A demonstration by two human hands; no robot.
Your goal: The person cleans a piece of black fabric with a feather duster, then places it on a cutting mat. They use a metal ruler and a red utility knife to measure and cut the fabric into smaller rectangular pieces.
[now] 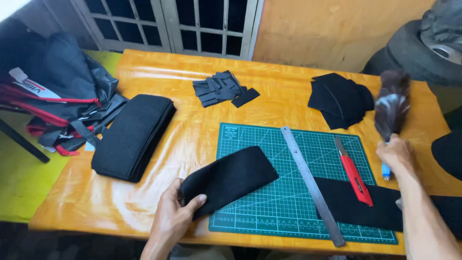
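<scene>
The feather duster (pixel 392 106) is motion-blurred, and the tyre (pixel 423 48) is cut off at the right edge.

Matt black felt strip (pixel 228 180) on a matt green rubbery cutting mat (pixel 308 149). Brushed steel ruler (pixel 312 184); red plastic knife (pixel 354 173). Glossy orange laminate desk (pixel 159 77).

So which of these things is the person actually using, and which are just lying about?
In use: black felt piece in left hand; feather duster in right hand; cutting mat; steel ruler; red knife.
Lying about: backpack; tyres; felt stack.
</scene>
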